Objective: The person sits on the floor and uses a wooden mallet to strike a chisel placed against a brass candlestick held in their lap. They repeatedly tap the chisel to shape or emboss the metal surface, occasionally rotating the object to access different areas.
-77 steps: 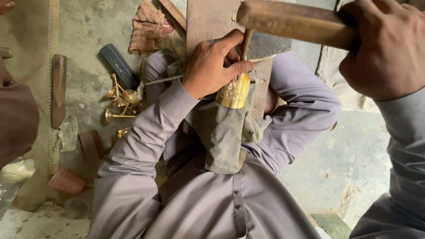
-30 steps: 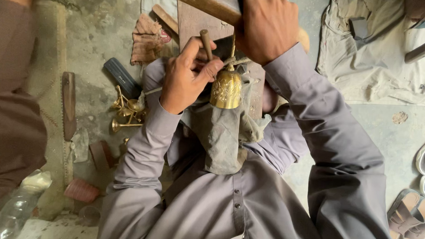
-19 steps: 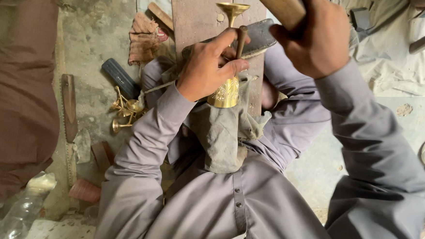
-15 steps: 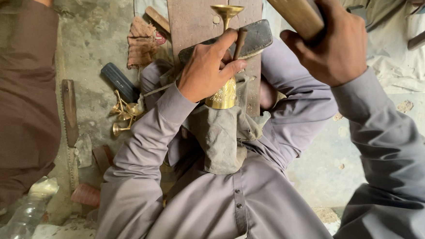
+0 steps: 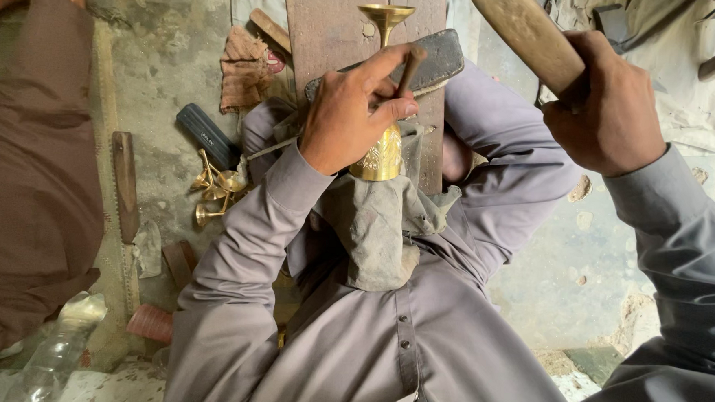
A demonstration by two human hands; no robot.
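In the middle of the frame, the left hand [image 5: 354,111] clenches a thin dark punch [image 5: 409,69] between thumb and fingers, its tip hidden behind the fingers above an engraved brass goblet [image 5: 380,153]. The goblet lies lengthwise along a wooden plank [image 5: 334,20], its bowl towards the person and its round foot towards the top of the frame, wrapped at the lower end in a grey-green cloth [image 5: 376,226] that drapes over the person's lap. A dark flat block [image 5: 438,58] lies across the plank just behind the punch.

In the upper right, the right hand [image 5: 611,112] is closed in a fist round the handle of a wooden mallet [image 5: 521,30], raised well apart from the goblet; the mallet's head runs out of the top edge.

At centre left, a small heap of brass parts [image 5: 215,189] sits on the concrete floor beside a dark ribbed bar [image 5: 206,136] and a long rusty file [image 5: 123,185]. A reddish rag [image 5: 246,69] lies near the plank's left edge. A clear plastic bottle [image 5: 56,352] lies at lower left. Another person's brown sleeve [image 5: 25,167] fills the left side.
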